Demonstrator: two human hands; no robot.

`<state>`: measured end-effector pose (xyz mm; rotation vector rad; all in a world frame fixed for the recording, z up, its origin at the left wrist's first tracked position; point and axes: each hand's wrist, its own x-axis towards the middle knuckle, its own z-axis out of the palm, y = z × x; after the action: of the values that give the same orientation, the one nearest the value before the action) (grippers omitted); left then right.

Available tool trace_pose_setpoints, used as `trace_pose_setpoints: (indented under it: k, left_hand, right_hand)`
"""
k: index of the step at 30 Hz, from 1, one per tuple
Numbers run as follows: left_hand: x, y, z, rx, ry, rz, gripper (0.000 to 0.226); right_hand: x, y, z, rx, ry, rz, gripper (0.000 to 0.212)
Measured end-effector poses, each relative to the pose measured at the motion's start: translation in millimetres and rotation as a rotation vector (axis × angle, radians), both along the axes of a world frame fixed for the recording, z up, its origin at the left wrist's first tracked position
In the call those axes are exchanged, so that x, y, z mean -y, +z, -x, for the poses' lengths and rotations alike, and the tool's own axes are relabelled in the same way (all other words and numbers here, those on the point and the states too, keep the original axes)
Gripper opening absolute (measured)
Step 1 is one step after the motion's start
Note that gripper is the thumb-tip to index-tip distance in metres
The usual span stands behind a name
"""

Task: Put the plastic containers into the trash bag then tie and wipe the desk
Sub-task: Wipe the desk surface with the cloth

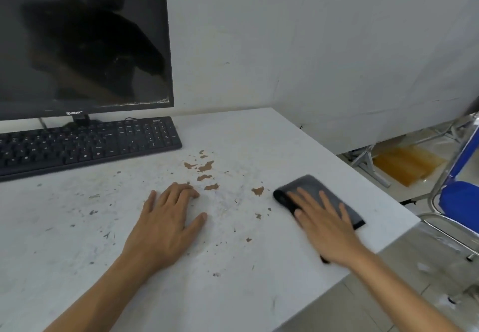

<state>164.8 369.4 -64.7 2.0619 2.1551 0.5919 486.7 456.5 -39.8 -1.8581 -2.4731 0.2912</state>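
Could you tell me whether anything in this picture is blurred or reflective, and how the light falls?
Head view: the right hand and the cloth under it are slightly smeared by motion, while the left hand is sharp; the dark monitor mirrors dim shapes; soft, even light leaves only faint shadows on the desk.

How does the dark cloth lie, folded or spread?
Folded: the dark cloth is a compact, thick-edged rectangle pressed flat under the right hand.

the right hand (326,228) presses flat on a dark cloth (315,189) on the white desk (77,241); the left hand (166,224) rests flat beside.
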Motion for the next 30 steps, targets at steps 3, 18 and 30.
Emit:
trace_pose_setpoints:
  k: [3, 18, 30]
  left_hand:
    - [-2, 0, 0, -0.007, 0.002, -0.005, 0.051]
    - [24, 27, 3, 0.501, 0.067, -0.210, 0.033]
    - [141, 8, 96, 0.149, 0.304, -0.071, 0.036]
  right_hand:
    - [-63, 1, 17, -0.041, -0.146, 0.029, 0.051]
    - [3, 4, 192, -0.026, 0.514, 0.056, 0.052]
    - [14, 7, 148, -0.020, 0.322, 0.059, 0.050]
